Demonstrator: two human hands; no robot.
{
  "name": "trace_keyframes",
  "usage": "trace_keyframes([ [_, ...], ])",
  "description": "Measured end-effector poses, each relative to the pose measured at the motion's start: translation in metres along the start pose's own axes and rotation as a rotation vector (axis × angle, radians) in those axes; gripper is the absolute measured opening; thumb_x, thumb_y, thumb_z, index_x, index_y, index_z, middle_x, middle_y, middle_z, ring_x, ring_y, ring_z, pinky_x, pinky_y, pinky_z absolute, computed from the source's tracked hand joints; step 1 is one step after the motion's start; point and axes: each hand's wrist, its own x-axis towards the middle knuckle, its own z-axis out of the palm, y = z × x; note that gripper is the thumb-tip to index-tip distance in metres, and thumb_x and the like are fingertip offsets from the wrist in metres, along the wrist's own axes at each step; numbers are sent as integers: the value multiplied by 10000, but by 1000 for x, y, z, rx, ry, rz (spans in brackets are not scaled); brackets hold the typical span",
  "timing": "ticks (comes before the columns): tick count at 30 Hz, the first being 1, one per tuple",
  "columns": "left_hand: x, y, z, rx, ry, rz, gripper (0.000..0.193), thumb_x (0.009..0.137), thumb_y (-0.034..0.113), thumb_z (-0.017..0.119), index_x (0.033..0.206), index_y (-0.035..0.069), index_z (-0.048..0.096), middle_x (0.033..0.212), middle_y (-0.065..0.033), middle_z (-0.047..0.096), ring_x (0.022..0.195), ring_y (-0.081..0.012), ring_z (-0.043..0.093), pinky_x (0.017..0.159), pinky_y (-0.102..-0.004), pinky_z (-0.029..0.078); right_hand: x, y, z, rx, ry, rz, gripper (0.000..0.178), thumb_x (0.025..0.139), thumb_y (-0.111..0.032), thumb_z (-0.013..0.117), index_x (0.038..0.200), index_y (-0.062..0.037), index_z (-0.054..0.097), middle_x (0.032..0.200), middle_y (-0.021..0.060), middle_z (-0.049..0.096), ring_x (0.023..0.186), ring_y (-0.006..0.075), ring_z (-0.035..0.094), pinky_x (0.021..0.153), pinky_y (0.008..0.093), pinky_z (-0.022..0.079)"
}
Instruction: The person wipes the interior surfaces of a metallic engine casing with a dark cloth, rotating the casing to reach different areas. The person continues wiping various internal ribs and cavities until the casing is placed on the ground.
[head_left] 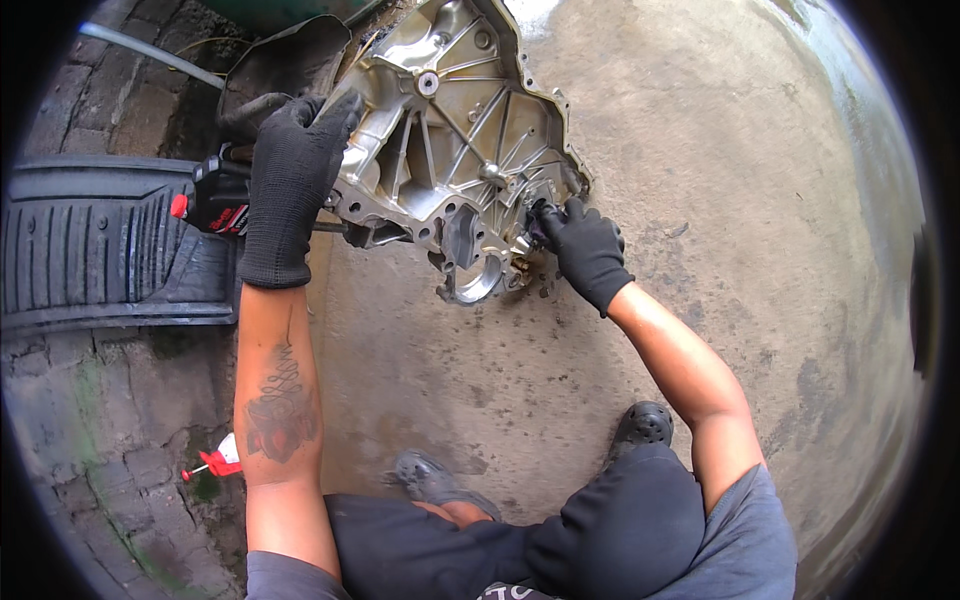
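A large cast-metal gearbox housing (470,130) stands ahead of me, its ribbed hollow inside turned toward me and its lower rim showing a round bore. My left hand (295,165), in a black knit glove, is closed on the housing's left edge. At the lower right corner of the casting is my right hand (583,245), gloved the same way. Its fingers are curled around something small and dark with a purplish tint, pressed against the metal. The fingers cover most of that thing, so its kind does not show.
A black bottle with a red cap (215,195) lies by my left wrist, on a ribbed black plastic mat (100,245). A red and white nozzle-like item (222,458) is on the brick paving. A pale pipe (150,52) crosses the far left. Wet-spotted concrete (760,200) spreads to the right.
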Motion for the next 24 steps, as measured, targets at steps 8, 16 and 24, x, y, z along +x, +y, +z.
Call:
trace_keyframes([
  [8, -1, 6, 0, -109, -15, -242, 326, 967, 284, 703, 963, -38, 745, 804, -183, 714, 713, -277, 696, 694, -386, 540, 16, -21, -23, 48, -356, -44, 243, 974, -169, 561, 1036, -49, 763, 958, 168, 764, 880, 331, 758, 736, 446, 588],
  [16, -2, 3, 1, -88, -18, -170, 257, 942, 242, 697, 975, -5, 762, 818, -169, 724, 722, -313, 698, 677, -391, 532, 27, 14, -81, 1243, -1054, -506, 203, 924, -252, 689, 948, -63, 760, 789, 23, 750, 652, 98, 682, 575, 259, 559],
  [24, 0, -3, 4, -97, 30, -55, 375, 954, 306, 698, 916, -67, 708, 789, -222, 680, 700, -344, 652, 683, -416, 505, 6, 2, -62, 278, -332, 35, 291, 912, -101, 576, 1157, -61, 728, 930, 202, 756, 774, 331, 744, 694, 445, 600],
])
